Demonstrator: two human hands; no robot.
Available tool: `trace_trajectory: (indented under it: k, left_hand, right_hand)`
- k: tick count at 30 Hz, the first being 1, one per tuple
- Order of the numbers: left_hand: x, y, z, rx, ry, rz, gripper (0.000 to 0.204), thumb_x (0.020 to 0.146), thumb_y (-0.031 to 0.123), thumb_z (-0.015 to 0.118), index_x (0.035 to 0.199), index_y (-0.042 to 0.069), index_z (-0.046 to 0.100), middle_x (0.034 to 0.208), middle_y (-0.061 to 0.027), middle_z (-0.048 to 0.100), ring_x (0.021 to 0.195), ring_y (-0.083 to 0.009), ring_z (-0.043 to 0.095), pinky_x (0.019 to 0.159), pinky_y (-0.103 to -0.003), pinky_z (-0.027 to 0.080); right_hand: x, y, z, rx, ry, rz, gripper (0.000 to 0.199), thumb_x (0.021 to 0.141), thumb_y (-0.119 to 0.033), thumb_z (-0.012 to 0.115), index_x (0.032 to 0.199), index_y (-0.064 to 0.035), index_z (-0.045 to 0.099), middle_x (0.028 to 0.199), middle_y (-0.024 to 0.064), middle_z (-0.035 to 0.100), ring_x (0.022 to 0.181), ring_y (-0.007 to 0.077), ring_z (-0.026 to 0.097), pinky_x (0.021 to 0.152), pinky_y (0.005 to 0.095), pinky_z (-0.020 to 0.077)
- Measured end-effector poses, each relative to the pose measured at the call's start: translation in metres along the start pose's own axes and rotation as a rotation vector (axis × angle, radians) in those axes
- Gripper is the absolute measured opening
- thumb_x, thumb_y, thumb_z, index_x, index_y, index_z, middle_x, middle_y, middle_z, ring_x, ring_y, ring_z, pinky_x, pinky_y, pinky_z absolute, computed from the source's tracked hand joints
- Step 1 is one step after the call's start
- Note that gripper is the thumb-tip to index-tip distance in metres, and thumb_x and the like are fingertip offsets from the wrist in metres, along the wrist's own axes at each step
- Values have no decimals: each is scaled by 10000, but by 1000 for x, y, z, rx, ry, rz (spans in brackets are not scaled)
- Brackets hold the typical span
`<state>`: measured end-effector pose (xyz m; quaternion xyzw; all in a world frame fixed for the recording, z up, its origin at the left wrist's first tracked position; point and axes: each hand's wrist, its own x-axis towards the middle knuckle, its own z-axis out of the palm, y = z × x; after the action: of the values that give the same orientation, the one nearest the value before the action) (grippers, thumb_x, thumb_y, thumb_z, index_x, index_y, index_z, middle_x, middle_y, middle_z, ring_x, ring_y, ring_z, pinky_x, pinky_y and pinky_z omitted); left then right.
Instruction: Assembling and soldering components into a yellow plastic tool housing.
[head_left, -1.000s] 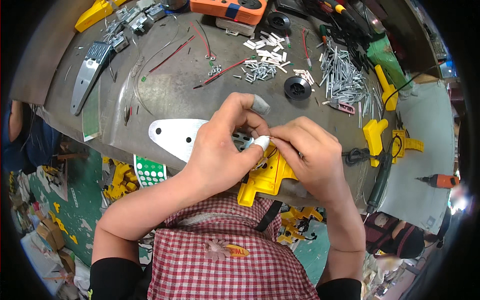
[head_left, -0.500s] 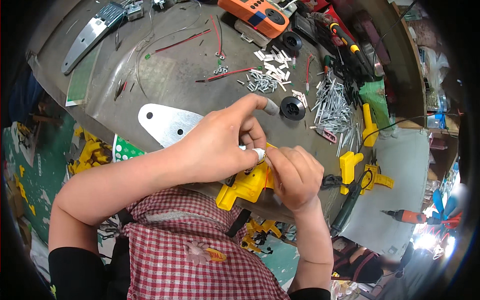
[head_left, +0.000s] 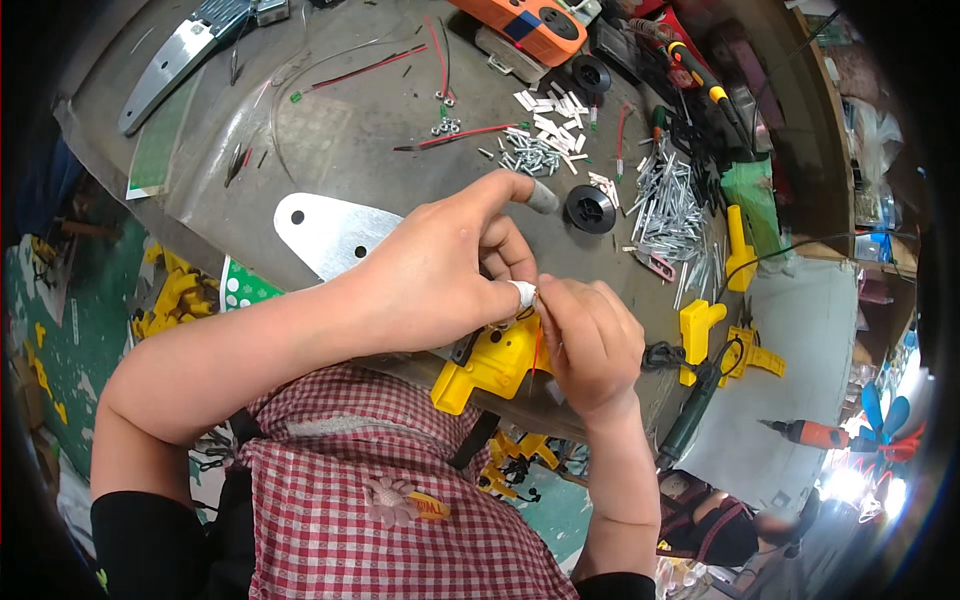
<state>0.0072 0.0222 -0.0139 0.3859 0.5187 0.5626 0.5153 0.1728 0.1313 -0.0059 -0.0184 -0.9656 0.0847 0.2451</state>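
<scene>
My left hand (head_left: 430,265) comes across from the left, thumb and bent fingers pinched together, index finger stretched out. Grey covering wraps that index fingertip and white wrapping the thumb tip. My right hand (head_left: 592,345) pinches at the same spot, its fingertips against the left thumb. Between them is the end of a thin wire, mostly hidden; a red wire (head_left: 537,352) hangs below the fingertips. Directly beneath lies a yellow plastic handle housing (head_left: 490,368), joined to a flat silver metal plate (head_left: 325,228) with dark holes. My left hand and forearm cover the plate's middle.
Beyond my hands are a black spool (head_left: 590,209), white sleeves (head_left: 550,120), small screws (head_left: 530,155) and a heap of long screws (head_left: 665,200). An orange meter-like device (head_left: 540,30) stands at the back. Yellow housings (head_left: 697,340) and a dark-handled corded tool (head_left: 690,420) lie to the right.
Both hands stay pinched together at nearly the same spot, with the right fingertips slightly higher. More of the yellow housing and the hanging red wire shows. The view has shifted a little.
</scene>
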Motion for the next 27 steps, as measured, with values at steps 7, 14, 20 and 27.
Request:
trace_trajectory:
  k: [7,14,20,27]
  left_hand:
    - [-9,0,7,206,37,176,595,745,-22,599,1291,46,370,806,-33,588,797,-106,570,785,-273,454]
    - [-3,-9,6,84,155,142,619,731,-21,585,1290,12,321,826,-42,583,836,-114,569,858,-292,430]
    - [-7,-12,9,266,156,295,629,728,-18,588,1296,11,320,832,-52,580,817,-131,579,876,-299,420]
    - [-4,-3,7,300,115,279,618,734,-18,587,1297,24,338,823,-38,579,798,-124,582,831,-278,428]
  right_hand:
    - [4,-18,-4,489,-64,607,83,798,-51,603,850,11,583,723,80,571,601,131,521,526,257,412]
    - [9,-17,-2,528,16,722,174,787,-53,663,946,-30,596,702,59,557,602,109,509,533,279,415]
    - [9,-7,-7,109,-54,204,218,772,-46,683,974,-18,608,730,95,580,667,249,579,583,316,464]
    - [12,-8,-13,413,-214,523,153,808,-79,635,934,-6,587,745,112,562,691,301,569,630,365,477]
